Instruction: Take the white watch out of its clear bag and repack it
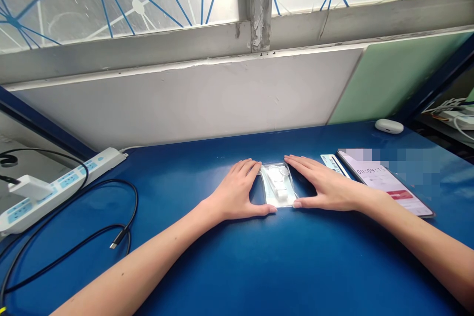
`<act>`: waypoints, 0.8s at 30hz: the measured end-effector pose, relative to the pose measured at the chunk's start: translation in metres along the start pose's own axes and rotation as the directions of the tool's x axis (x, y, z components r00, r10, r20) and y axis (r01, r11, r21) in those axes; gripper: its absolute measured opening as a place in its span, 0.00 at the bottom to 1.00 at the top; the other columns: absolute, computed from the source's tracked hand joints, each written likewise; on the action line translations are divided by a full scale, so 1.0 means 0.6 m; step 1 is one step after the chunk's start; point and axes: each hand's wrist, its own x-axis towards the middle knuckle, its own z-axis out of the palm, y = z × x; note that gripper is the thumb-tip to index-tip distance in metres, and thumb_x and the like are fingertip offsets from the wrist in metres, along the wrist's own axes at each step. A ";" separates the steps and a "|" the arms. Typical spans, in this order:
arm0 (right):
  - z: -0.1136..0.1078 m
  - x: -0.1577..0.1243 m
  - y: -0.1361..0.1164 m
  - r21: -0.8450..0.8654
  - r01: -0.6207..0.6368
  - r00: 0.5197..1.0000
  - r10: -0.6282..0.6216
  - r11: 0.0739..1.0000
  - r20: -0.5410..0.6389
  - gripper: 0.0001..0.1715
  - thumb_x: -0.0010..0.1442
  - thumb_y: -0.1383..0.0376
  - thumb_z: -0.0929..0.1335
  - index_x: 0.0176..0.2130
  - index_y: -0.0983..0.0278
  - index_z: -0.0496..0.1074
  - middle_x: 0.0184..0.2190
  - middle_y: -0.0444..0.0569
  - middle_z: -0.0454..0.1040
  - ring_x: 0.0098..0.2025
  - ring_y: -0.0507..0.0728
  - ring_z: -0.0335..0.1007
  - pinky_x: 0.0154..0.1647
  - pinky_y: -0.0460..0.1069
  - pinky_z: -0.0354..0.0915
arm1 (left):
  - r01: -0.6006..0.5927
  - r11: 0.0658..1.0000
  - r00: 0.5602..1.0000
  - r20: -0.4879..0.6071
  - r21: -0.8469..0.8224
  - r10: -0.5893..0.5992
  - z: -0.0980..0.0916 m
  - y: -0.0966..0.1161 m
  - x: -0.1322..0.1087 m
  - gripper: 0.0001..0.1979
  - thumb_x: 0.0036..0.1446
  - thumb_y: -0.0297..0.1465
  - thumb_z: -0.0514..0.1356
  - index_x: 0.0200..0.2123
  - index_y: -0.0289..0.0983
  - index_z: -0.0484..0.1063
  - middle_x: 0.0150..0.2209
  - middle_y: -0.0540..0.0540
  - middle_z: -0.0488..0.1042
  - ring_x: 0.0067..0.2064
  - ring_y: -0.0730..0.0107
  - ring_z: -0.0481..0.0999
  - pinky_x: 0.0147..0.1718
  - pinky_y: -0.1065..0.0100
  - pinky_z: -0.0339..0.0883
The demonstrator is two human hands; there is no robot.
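Observation:
A small clear plastic bag (272, 199) lies flat on the blue table (229, 266), with a white object (280, 188) inside whose kind I cannot make out. My left hand (239, 190) rests at the bag's left side, thumb at its lower left corner and fingertips near the upper left one. On the other side, my right hand (320, 182) touches the right edge, its thumb at the lower right corner and its fingers stretched toward the upper right. Both hands have thumb and fingers spread apart, framing the bag without gripping it.
A phone (385, 177) showing a timer lies right of my right hand, partly over a card (329, 160). A white earbud case (388, 126) sits at the back right. On the left are a white power strip (70, 180) and a looped black cable (136, 202).

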 end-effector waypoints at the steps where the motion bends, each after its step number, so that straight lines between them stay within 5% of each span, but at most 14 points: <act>1: 0.000 -0.001 0.001 0.004 0.003 1.000 -0.003 1.000 -0.003 0.60 0.55 0.39 0.68 0.72 0.64 0.43 0.71 0.60 0.47 0.71 0.74 0.44 0.66 0.69 0.53 | 0.007 1.000 1.000 0.001 -0.001 -0.007 0.000 0.001 0.000 0.53 0.46 0.60 0.63 0.66 0.34 0.55 0.66 0.32 0.58 0.68 0.39 0.54 0.65 0.44 0.50; 24: 0.000 -0.003 0.004 -0.025 0.037 0.999 -0.037 0.999 -0.015 0.61 0.55 0.40 0.68 0.72 0.61 0.39 0.73 0.58 0.43 0.71 0.75 0.44 0.66 0.68 0.54 | 0.007 1.000 1.000 0.013 0.007 -0.007 -0.001 0.001 0.000 0.55 0.45 0.63 0.62 0.66 0.33 0.56 0.66 0.31 0.58 0.68 0.39 0.54 0.65 0.44 0.50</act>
